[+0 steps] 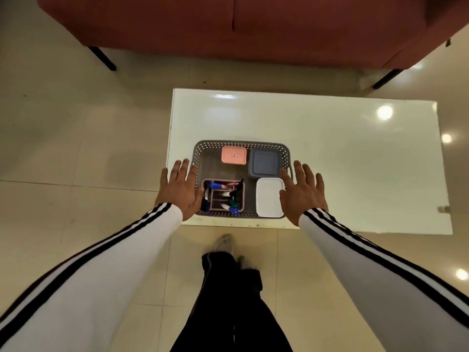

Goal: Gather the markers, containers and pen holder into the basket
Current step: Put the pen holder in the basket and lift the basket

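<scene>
Where the tiled floor (76, 148) runs under it, a red sofa (253, 26) fills the view at 12 o'clock, well apart from the white glossy bench (342, 153). On the bench, bare surface stretches wide toward 12 and 3 o'clock of the grey perforated basket (241, 143). The basket sits in the bench's 7 o'clock corner, its near rim just beside the bench's 6 o'clock edge and its left rim close to the 9 o'clock edge.

Both hands are flat with fingers straight and spread, gripping nothing. The left hand (179, 191) lies over the basket's 9 o'clock rim. The right hand (302, 194) lies over the 3 o'clock rim and overlaps the edge of one container; I cannot tell whether either hand touches.

Inside the basket:
- a dark grey container (265, 163) at 1 o'clock
- a white container (269, 196) at 4 o'clock
- a pink container (233, 155) at 12 o'clock
- the pen holder (216, 198) at 7 o'clock, with the markers (217, 185) in its compartments
</scene>
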